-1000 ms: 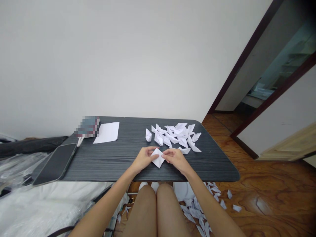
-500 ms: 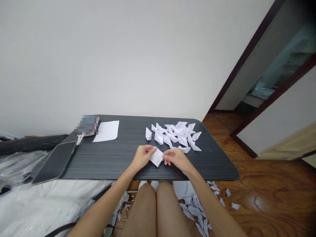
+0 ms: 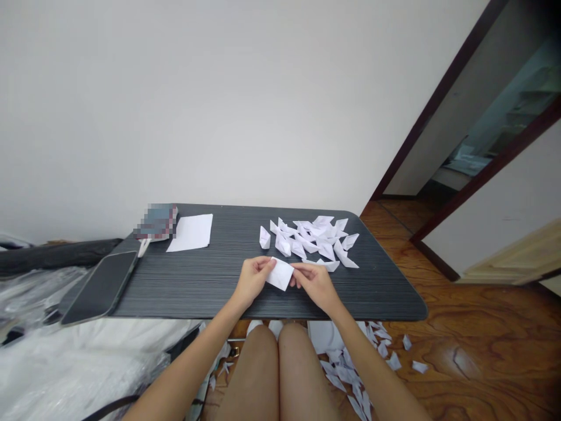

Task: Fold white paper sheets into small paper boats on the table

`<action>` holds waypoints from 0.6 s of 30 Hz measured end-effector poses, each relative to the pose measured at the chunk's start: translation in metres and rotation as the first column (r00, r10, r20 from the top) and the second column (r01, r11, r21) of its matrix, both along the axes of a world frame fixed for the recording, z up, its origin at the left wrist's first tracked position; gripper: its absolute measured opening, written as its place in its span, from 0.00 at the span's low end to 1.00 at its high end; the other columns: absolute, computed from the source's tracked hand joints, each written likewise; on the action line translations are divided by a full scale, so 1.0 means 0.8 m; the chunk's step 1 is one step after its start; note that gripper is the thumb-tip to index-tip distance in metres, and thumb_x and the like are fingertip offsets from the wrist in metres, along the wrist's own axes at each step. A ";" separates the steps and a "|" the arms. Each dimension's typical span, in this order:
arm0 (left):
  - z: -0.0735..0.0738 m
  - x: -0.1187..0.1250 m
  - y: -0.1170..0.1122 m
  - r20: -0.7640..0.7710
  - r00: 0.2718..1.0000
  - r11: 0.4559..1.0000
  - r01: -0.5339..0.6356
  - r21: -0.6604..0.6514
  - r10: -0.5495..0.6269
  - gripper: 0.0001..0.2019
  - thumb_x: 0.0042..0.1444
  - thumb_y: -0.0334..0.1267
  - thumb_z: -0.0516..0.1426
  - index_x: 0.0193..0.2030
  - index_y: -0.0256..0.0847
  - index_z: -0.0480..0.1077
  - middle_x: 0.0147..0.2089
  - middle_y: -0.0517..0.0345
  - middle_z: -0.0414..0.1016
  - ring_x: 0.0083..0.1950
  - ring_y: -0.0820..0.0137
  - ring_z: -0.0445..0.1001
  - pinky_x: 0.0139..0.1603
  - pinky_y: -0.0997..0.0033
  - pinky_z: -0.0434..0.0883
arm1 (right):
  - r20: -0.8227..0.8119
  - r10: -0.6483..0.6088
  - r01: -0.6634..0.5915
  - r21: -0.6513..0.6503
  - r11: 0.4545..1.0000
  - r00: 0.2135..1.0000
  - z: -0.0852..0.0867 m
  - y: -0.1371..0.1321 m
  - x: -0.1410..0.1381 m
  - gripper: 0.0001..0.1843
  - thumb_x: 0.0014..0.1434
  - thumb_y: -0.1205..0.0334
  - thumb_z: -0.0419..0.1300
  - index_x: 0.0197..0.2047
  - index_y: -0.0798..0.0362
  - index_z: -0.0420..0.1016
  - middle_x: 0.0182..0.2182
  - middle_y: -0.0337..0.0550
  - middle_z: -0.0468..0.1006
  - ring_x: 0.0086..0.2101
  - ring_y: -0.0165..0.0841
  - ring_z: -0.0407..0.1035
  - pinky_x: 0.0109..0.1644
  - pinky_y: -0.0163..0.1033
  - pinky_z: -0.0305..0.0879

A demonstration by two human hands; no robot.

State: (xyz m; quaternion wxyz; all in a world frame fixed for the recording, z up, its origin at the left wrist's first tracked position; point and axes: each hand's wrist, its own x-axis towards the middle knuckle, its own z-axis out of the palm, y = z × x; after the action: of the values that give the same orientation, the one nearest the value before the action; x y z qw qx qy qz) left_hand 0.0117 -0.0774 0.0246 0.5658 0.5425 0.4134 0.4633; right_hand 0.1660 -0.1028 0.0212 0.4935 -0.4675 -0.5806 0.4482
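Observation:
Between my hands, just above the front part of the dark table (image 3: 175,292), is a small folded square of white paper (image 3: 279,274). My left hand (image 3: 254,278) pinches its left edge, thumb on top. At its right corner, my right hand (image 3: 312,282) grips the paper with thumb and fingers; some fingertips are hidden beneath. Right behind my hands lie several folded white paper boats (image 3: 324,233) in a loose cluster. One paper boat (image 3: 265,237) stands a little apart on the cluster's left.
A stack of white paper sheets (image 3: 191,232) lies at the back left, beside a blurred-out packet (image 3: 156,221). A large phone or tablet (image 3: 100,287) rests at the left edge. More folded papers (image 3: 344,374) are scattered on the wooden floor (image 3: 482,345). A white wall (image 3: 280,105) stands behind the table.
The paper has turned between my hands, from a diamond pointing down to a tilted square. My right hand has shifted its hold slightly; the boats stay where they were.

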 end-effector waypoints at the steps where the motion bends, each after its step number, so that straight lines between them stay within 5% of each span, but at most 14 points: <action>1: -0.001 0.001 -0.001 0.008 1.000 1.000 -0.006 0.006 0.006 0.13 0.46 0.41 0.56 0.31 0.30 0.72 0.23 0.56 0.74 0.23 0.74 0.69 0.23 0.78 0.62 | 0.009 -0.027 0.027 0.014 1.000 1.000 0.001 -0.001 -0.001 0.11 0.49 0.62 0.55 0.33 0.59 0.74 0.16 0.38 0.69 0.19 0.26 0.62 0.22 0.32 0.57; 5: -0.001 0.005 -0.005 0.040 0.998 0.998 -0.054 0.019 0.054 0.15 0.46 0.42 0.56 0.34 0.30 0.72 0.24 0.56 0.74 0.24 0.73 0.69 0.24 0.78 0.63 | -0.003 -0.105 0.105 0.053 0.993 0.994 0.006 -0.003 -0.003 0.11 0.49 0.62 0.55 0.31 0.59 0.75 0.14 0.36 0.66 0.18 0.25 0.59 0.22 0.32 0.55; 13: 0.006 0.006 -0.006 -0.056 0.998 0.994 -0.020 0.108 0.026 0.13 0.48 0.41 0.55 0.30 0.30 0.71 0.24 0.56 0.74 0.23 0.74 0.69 0.23 0.79 0.62 | 0.006 -0.021 0.022 -0.049 0.999 1.000 0.012 0.000 0.007 0.12 0.48 0.58 0.56 0.25 0.58 0.72 0.13 0.36 0.66 0.16 0.23 0.56 0.19 0.30 0.51; 18: 0.003 0.002 -0.006 -0.216 0.976 0.982 0.022 0.189 0.020 0.21 0.51 0.42 0.53 0.49 0.32 0.64 0.27 0.55 0.75 0.25 0.72 0.71 0.24 0.77 0.67 | 0.019 -0.057 0.059 -0.124 0.991 0.998 0.007 -0.001 0.003 0.11 0.45 0.58 0.57 0.21 0.58 0.70 0.12 0.36 0.66 0.13 0.22 0.56 0.16 0.28 0.50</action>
State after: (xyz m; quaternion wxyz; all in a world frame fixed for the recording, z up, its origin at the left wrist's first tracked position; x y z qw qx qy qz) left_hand 0.0136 -0.0820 0.0268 0.4632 0.6415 0.4264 0.4384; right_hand 0.1683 -0.1034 0.0266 0.4719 -0.5173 -0.5415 0.4653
